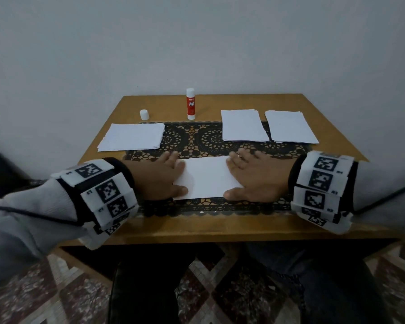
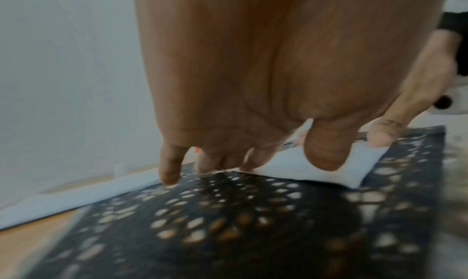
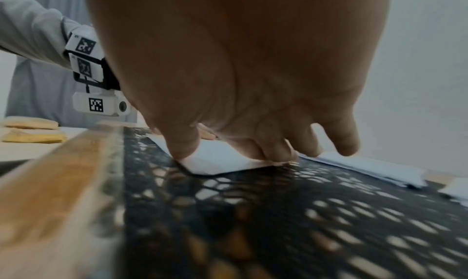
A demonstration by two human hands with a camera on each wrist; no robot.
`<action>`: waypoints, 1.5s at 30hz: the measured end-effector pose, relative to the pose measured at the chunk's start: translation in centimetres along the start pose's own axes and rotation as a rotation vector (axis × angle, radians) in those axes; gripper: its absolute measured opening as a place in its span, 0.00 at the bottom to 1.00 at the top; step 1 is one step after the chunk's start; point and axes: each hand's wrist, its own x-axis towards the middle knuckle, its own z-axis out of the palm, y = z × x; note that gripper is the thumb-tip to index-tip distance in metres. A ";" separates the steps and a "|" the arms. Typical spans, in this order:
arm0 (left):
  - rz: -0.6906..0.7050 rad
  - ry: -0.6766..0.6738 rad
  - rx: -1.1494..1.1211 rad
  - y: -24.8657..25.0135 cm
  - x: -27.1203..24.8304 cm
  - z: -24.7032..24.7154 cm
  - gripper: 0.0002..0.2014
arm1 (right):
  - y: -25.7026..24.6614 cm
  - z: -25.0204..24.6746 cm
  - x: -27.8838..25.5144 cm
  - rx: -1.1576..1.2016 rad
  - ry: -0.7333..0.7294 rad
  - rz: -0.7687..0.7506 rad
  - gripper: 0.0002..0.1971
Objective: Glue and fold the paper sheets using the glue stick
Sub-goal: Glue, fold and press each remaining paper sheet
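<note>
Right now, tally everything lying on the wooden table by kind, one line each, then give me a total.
White paper stacks: 3, at the left, the middle right and the far right
Folded white paper sheet under both flat hands: 1
Red-and-white glue stick, upright and uncapped: 1
Loose white cap: 1
Black lace mat: 1
Total: 7
</note>
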 end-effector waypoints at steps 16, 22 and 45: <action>0.209 0.010 0.032 4.2 -4.0 3.3 0.41 | -3.1 1.7 -4.7 0.031 -0.089 -0.182 0.53; 0.093 0.028 -0.029 0.5 -2.1 3.0 0.39 | -0.3 1.4 -3.1 0.107 -0.087 -0.059 0.48; -0.054 0.456 -0.209 -1.2 3.8 -1.2 0.22 | -2.6 -2.0 0.0 0.198 -0.083 0.223 0.35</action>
